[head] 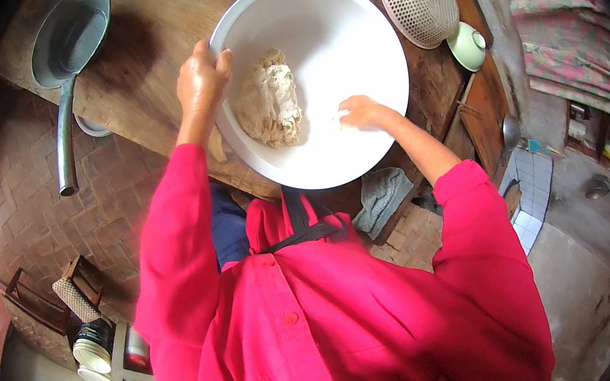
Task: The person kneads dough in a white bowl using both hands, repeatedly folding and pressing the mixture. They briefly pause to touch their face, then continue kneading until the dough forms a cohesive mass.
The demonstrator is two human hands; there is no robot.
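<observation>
A large white basin [331, 170] sits at the near edge of a wooden table. My left hand [201, 83] grips its left rim, with the thumb on the inner side. A rough, shaggy lump of dough [277, 102] lies against the basin's left inner wall, apart from both hands. Inside the basin, at the lower right, my right hand [361, 113] reaches down with bent fingers near the white inner surface. Whitish bits of flour or dough [339, 116] show at its fingertips; whether the fingers pinch them is unclear.
A metal long-handled ladle [65, 134] rests at the table's left edge, its handle jutting out. Right of the basin are a perforated plastic colander [422, 3] and an upturned green bowl [468, 46]. A grey cloth [383, 198] hangs below the basin. The wooden table [158, 14] extends behind.
</observation>
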